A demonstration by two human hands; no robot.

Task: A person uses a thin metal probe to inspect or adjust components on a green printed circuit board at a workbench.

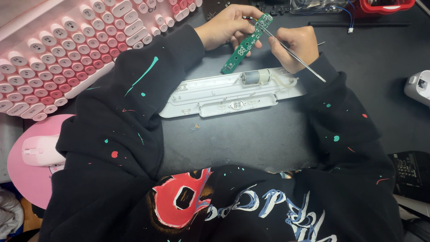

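Your long, narrow green circuit board (245, 44) sits tilted above the dark tabletop (251, 134), its upper end toward the far edge and its lower end pointing down at the white tray. Your left hand (226, 28) is closed around the board's upper half, fingers curled over its edge and thumb pressed against it. Your right hand (296, 45) pinches slim metal tweezers (291, 53), whose tips meet the top end of the board while the back end slants down past your wrist. Both hands hover just above the tabletop, close together

Just below the board lies a long white plastic housing (224, 95), flat on the tabletop, with a small silver cylindrical motor (255, 77) seated near its upper right part. Your black sleeves, flecked with teal and red paint, frame the housing on both sides

To your left sits a pink keyboard with round keys (53, 58), and nearer you a pale pink mouse (41, 151) rests on a round pink mat (27, 179). At the far right edge a white plastic piece (419, 86) pokes into view, and a red container (387, 6) stands at the far edge
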